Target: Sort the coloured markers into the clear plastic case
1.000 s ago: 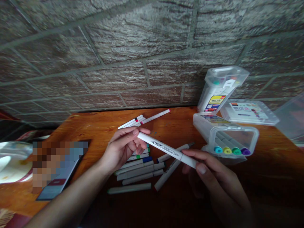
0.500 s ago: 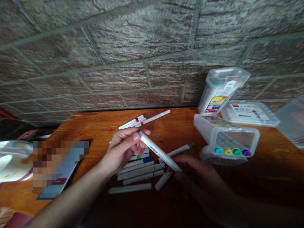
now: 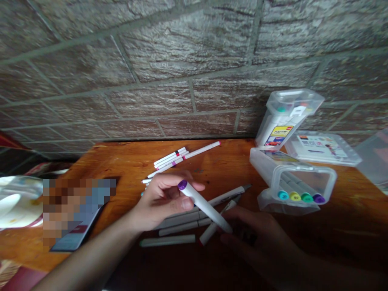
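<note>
A white marker (image 3: pixel 206 206) with a purple end slants down to the right between my hands. My left hand (image 3: pixel 166 198) pinches it near the purple end, thumb in front and fingers behind. My right hand (image 3: pixel 257 234), in deep shadow, closes its thumb and fingertips around the lower end. Beneath them, several white markers lie loose on the wooden table, among them a green-ended marker (image 3: pixel 168 241) in front. A grey-tipped marker (image 3: pixel 230 195) lies just beyond my right hand.
An open clear case (image 3: pixel 263 169) lies on its side at the right, with several markers inside. Behind it stands a closed marker case (image 3: pixel 280 121) and lies a flat clear lid (image 3: pixel 321 147). More thin markers (image 3: pixel 171 158) lie toward the brick wall (image 3: pixel 212 97). A phone (image 3: pixel 75 234) is at the left.
The held marker has turned so its purple end faces me and its printed side no longer shows. My left hand has shifted slightly down and right. The view has moved a little.
</note>
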`<control>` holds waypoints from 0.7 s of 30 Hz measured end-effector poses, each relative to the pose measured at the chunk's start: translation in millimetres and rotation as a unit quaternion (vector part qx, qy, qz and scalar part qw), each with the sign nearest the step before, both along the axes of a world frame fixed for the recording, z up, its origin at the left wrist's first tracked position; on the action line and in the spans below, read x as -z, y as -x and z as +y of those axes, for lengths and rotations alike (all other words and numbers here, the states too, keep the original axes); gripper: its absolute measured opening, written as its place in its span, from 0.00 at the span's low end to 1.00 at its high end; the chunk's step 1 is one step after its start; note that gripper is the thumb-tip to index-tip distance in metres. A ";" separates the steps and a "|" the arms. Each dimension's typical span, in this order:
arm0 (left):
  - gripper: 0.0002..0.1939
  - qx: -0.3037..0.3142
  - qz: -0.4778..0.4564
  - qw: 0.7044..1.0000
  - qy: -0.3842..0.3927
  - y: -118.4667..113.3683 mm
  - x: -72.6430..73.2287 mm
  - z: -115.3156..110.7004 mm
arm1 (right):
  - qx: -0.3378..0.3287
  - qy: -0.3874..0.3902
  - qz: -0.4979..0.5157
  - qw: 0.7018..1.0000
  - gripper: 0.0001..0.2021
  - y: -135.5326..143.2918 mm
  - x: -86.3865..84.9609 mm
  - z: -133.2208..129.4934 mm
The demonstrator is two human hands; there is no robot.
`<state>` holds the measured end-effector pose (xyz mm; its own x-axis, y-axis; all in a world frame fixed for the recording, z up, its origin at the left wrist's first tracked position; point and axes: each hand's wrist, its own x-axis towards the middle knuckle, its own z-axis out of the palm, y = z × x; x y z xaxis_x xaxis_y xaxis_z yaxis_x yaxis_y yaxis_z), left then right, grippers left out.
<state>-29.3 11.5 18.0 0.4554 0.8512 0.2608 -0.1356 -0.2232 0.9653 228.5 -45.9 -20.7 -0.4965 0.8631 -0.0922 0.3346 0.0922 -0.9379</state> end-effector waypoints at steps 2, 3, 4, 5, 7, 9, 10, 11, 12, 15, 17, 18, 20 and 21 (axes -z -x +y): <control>0.10 -0.013 -0.011 0.999 -0.038 0.2 -0.1 0.7 | 0.007 0.004 0.006 1.000 0.07 0.5 0.2 0.1; 0.10 -0.018 -0.021 0.999 -0.045 0.9 0.8 1.1 | 0.011 0.005 0.014 1.000 0.08 0.8 0.4 0.1; 0.10 -0.021 -0.031 0.998 -0.044 2.0 2.4 1.6 | 0.013 0.007 0.022 1.000 0.09 1.2 0.6 0.2; 0.10 -0.023 -0.040 0.998 -0.036 3.4 4.3 2.0 | 0.017 0.007 0.030 0.999 0.11 1.5 0.9 0.2; 0.11 -0.033 -0.053 0.998 -0.017 6.5 8.7 2.7 | 0.027 0.006 0.043 0.999 0.13 2.1 1.7 0.2; 0.11 -0.044 -0.059 0.997 -0.008 8.7 12.2 3.2 | 0.029 0.012 0.054 0.998 0.15 2.3 2.7 0.1; 0.12 -0.047 -0.061 0.997 -0.006 9.3 13.5 3.4 | 0.029 0.017 0.058 0.998 0.14 2.2 3.2 0.0; 0.12 -0.048 -0.063 0.997 -0.005 9.5 14.4 3.5 | 0.026 0.021 0.061 0.998 0.13 2.0 3.7 -0.2; 0.12 -0.048 -0.066 0.997 -0.003 9.3 15.1 3.5 | 0.023 0.024 0.060 0.998 0.12 1.6 4.3 -0.4; 0.12 -0.046 -0.077 0.996 0.014 7.4 17.2 3.0 | 0.015 0.017 0.049 0.999 0.12 0.1 6.5 -1.2; 0.12 -0.053 -0.081 0.995 0.027 5.4 18.7 2.4 | 0.007 0.012 0.050 0.999 0.13 -1.1 7.9 -1.5; 0.11 -0.057 -0.081 0.995 0.030 4.2 19.1 2.2 | 0.003 0.012 0.050 0.999 0.13 -1.6 8.4 -1.5; 0.11 -0.068 -0.078 0.994 0.028 1.4 18.8 1.7 | -0.002 0.006 0.042 0.999 0.12 -2.4 8.7 -1.3; 0.11 -0.072 -0.077 0.994 0.025 -0.2 17.8 1.5 | -0.005 0.001 0.034 0.999 0.12 -2.5 8.5 -1.2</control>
<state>-29.2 13.0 0.2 0.2862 0.9184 0.2732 -0.2527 -0.2027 0.9461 231.0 -47.1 -29.2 -0.5095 0.8584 -0.0599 0.2692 0.0928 -0.9586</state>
